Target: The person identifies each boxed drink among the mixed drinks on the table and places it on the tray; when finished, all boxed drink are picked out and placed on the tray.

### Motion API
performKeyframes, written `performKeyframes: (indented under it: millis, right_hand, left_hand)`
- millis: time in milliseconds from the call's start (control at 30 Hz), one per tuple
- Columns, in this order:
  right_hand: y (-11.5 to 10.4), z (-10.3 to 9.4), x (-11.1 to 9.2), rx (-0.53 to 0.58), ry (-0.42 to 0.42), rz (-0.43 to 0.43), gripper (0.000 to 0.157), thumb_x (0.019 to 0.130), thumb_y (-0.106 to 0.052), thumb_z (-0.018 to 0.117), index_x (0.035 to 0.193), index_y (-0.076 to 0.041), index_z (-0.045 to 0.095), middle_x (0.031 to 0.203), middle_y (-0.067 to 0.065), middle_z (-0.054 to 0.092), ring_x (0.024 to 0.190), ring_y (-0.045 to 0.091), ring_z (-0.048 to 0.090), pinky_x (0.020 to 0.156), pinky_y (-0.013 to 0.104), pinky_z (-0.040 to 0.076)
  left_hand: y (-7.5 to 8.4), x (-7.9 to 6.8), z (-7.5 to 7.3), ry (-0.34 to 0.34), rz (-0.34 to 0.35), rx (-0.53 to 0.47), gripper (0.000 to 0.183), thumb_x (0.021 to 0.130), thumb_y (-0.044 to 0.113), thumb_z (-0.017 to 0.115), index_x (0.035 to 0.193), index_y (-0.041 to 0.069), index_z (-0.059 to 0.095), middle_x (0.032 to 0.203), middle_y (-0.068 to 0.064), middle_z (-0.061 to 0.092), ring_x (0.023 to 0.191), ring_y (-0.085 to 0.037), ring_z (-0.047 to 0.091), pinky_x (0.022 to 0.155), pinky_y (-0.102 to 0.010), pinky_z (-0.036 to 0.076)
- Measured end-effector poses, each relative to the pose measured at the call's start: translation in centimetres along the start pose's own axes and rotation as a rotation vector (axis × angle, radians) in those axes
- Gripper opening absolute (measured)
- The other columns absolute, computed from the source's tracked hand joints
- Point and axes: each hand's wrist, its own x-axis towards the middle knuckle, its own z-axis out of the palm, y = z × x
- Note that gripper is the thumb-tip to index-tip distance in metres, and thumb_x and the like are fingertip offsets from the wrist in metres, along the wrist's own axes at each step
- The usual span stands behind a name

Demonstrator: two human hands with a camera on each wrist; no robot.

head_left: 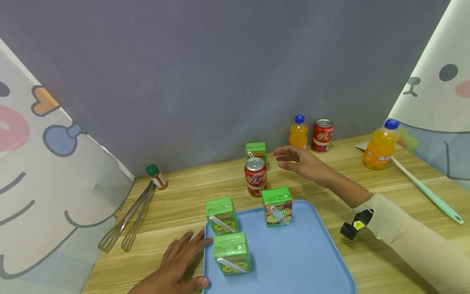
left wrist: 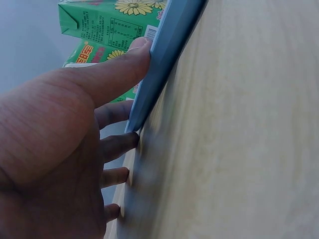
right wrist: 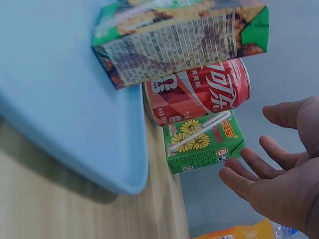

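My left hand (head_left: 178,261) is at the left side of the blue tray (head_left: 297,261), fingers spread; in the left wrist view its thumb touches the tray's rim and the fingertips reach down by the table. On the tray stand a front green drink carton (head_left: 232,254), another green carton (head_left: 222,215) behind it, and a brown-and-green carton (head_left: 277,207) at the back edge. My right hand (head_left: 299,163) hovers with loosely bent fingers, holding nothing. It is nearest the rear green carton (right wrist: 204,142), which stands partly hidden behind a red cola can (head_left: 255,177).
At the back stand an orange soda bottle (head_left: 299,134) and another cola can (head_left: 322,136). A second orange bottle (head_left: 380,145) stands right, by a spatula with a mint handle (head_left: 433,198). A spice jar (head_left: 157,177) and metal whisk-like tools (head_left: 128,218) are left. A grey wall closes the back.
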Motion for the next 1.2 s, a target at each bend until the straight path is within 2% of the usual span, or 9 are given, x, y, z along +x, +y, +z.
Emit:
performKeyframes:
  millis: [200, 400, 700, 833, 967, 1200]
  right_hand:
    - [0.0, 0.1, 2.1, 0.007, 0.035, 0.038, 0.056, 0.1, -0.034, 0.066, 0.146, -0.012, 0.046, 0.147, 0.009, 0.05, 0.137, 0.031, 0.045, 0.108, 0.053, 0.042]
    - [0.6, 0.3, 4.2, 0.029, 0.049, 0.034, 0.063, 0.098, -0.032, 0.068, 0.15, -0.01, 0.041, 0.152, 0.014, 0.045, 0.14, 0.035, 0.041, 0.109, 0.056, 0.04]
    - [2.3, 1.2, 6.8, 0.141, 0.0, 0.091, 0.066, 0.098, -0.022, 0.069, 0.153, -0.008, 0.036, 0.152, 0.018, 0.042, 0.141, 0.037, 0.039, 0.113, 0.052, 0.036]
    - [3.0, 1.8, 7.4, 0.13, -0.023, 0.117, 0.063, 0.099, -0.015, 0.067, 0.153, -0.007, 0.035, 0.15, 0.019, 0.044, 0.14, 0.037, 0.04, 0.113, 0.052, 0.036]
    - [3.7, 2.3, 7.8, 0.076, -0.029, 0.105, 0.06, 0.101, -0.012, 0.063, 0.153, -0.004, 0.035, 0.148, 0.021, 0.046, 0.138, 0.038, 0.041, 0.113, 0.052, 0.036]
    - [4.5, 2.8, 7.7, 0.096, 0.002, 0.14, 0.055, 0.102, -0.013, 0.061, 0.15, -0.002, 0.039, 0.147, 0.022, 0.046, 0.137, 0.039, 0.041, 0.113, 0.054, 0.035]
  left_hand:
    - [0.0, 0.0, 0.0, 0.01, -0.003, 0.012, 0.071, 0.092, 0.038, 0.069, 0.154, 0.029, 0.036, 0.161, -0.022, 0.029, 0.139, -0.065, 0.015, 0.094, -0.084, 0.0]
    - [0.2, -0.1, -0.1, 0.005, -0.011, -0.002, 0.072, 0.092, 0.038, 0.07, 0.155, 0.029, 0.036, 0.161, -0.023, 0.028, 0.139, -0.065, 0.013, 0.094, -0.085, -0.002]
    - [0.3, -0.1, -0.1, 0.001, -0.034, -0.011, 0.072, 0.092, 0.039, 0.071, 0.155, 0.03, 0.037, 0.161, -0.021, 0.028, 0.141, -0.063, 0.013, 0.097, -0.082, -0.002]
    - [0.3, -0.1, -0.1, -0.014, -0.031, -0.018, 0.072, 0.093, 0.039, 0.071, 0.155, 0.031, 0.035, 0.162, -0.019, 0.027, 0.141, -0.062, 0.012, 0.098, -0.082, -0.002]
    - [0.3, -0.1, -0.2, -0.012, -0.015, -0.018, 0.072, 0.093, 0.038, 0.071, 0.155, 0.032, 0.035, 0.162, -0.02, 0.028, 0.141, -0.062, 0.012, 0.096, -0.082, -0.001]
    - [0.4, -0.1, -0.3, -0.045, -0.059, -0.052, 0.072, 0.093, 0.038, 0.071, 0.155, 0.03, 0.035, 0.164, -0.018, 0.023, 0.143, -0.06, 0.007, 0.1, -0.079, -0.006]
